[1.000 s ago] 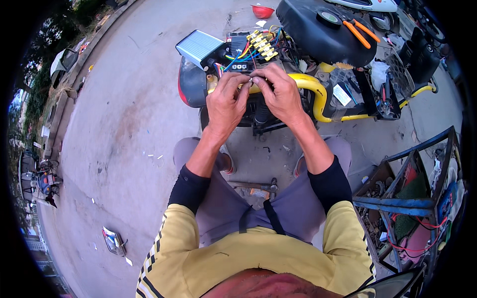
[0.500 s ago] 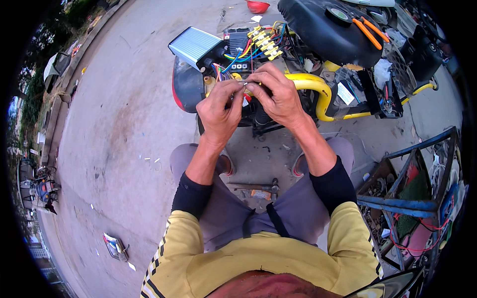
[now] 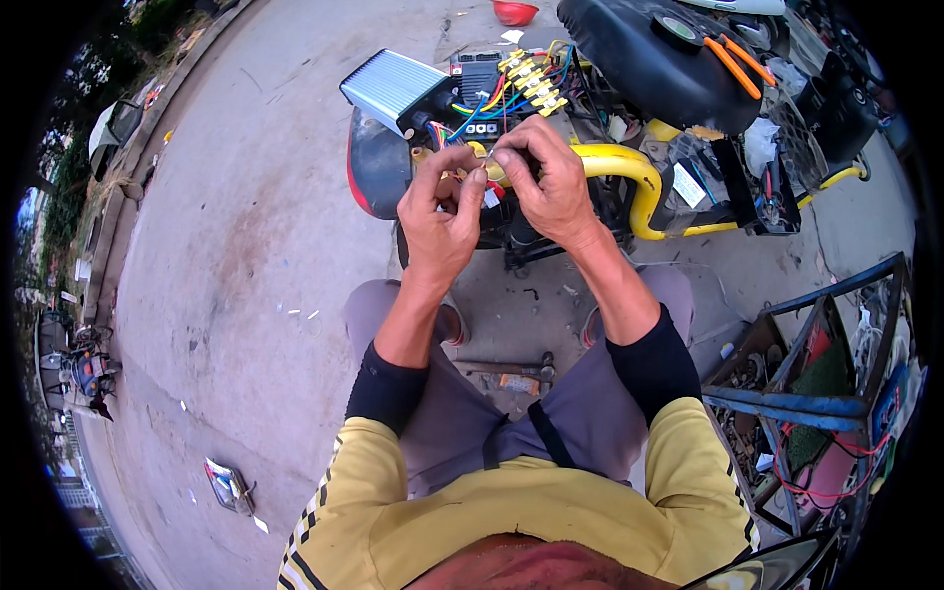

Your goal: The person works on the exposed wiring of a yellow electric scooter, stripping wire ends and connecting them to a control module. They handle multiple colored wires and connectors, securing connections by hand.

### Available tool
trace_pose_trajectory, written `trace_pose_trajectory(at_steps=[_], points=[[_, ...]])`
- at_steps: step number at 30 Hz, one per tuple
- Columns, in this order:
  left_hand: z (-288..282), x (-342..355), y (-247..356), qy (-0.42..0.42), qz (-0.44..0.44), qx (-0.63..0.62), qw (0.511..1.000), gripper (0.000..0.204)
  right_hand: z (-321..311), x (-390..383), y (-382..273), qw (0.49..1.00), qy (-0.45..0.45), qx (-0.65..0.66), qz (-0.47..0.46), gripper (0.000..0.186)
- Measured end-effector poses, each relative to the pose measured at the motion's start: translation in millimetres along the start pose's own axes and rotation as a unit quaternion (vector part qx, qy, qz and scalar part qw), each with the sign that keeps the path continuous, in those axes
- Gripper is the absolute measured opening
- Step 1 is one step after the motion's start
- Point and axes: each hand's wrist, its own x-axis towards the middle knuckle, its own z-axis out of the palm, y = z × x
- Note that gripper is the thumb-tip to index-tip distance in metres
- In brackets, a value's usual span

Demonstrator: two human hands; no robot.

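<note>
Both my hands meet over the near side of a stripped vehicle frame. With thumb and finger closed, my left hand [image 3: 440, 216] pinches a thin wire. My right hand [image 3: 553, 192] is closed in a pinch on the wire too, its fingertips almost against the left ones. Most of the wire is hidden by the fingers. Just beyond them sits a silver finned controller box [image 3: 395, 88] with coloured wires [image 3: 480, 110] coming from its end. A yellow terminal block [image 3: 533, 83] stands to the right of those wires.
A yellow tube [image 3: 615, 162] bends off to the right. Orange-handled pliers [image 3: 733, 67] lie on the black seat [image 3: 629, 59]. Below, a hammer [image 3: 546, 367] rests on the ground between my feet. A blue metal rack [image 3: 787, 403] with scrap stands at the right.
My fingertips have drawn slightly apart, with the right fingers lifting a little. The view has shifted slightly, so the vehicle sits a bit further right.
</note>
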Motion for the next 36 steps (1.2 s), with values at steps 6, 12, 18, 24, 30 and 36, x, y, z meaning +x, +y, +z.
trace_pose_trajectory(at_steps=[6, 12, 18, 24, 30, 36], points=[[-2.3, -3.9, -11.9, -0.025, -0.028, 0.033, 0.999, 0.021, 4.0, -0.3, 5.4, 1.0, -0.001, 0.003, -0.022, 0.009], [3.2, 1.8, 11.6, -0.005, -0.144, -0.076, 0.987, 0.013, 2.8, -1.7, 2.0, 1.0, -0.02, 0.019, 0.006, 0.01], [6.2, 2.7, -1.6, 0.002, -0.047, 0.031, 0.998, 0.011, 0.6, -1.2, 1.4, 1.0, -0.019, 0.004, 0.011, 0.011], [4.3, 6.0, 2.3, -0.008, 0.107, 0.275, 0.956, 0.008, 3.6, -5.9, 7.8, 1.0, 0.005, -0.02, 0.014, 0.011], [3.7, 2.6, 0.2, 0.002, -0.012, 0.181, 0.983, 0.011, 9.2, -4.9, 7.8, 0.998, -0.002, 0.016, 0.054, 0.011], [2.8, 8.4, 4.6, 0.023, 0.032, 0.276, 0.96, 0.011, 5.5, -2.1, 6.9, 0.999, -0.03, -0.009, 0.034, 0.011]])
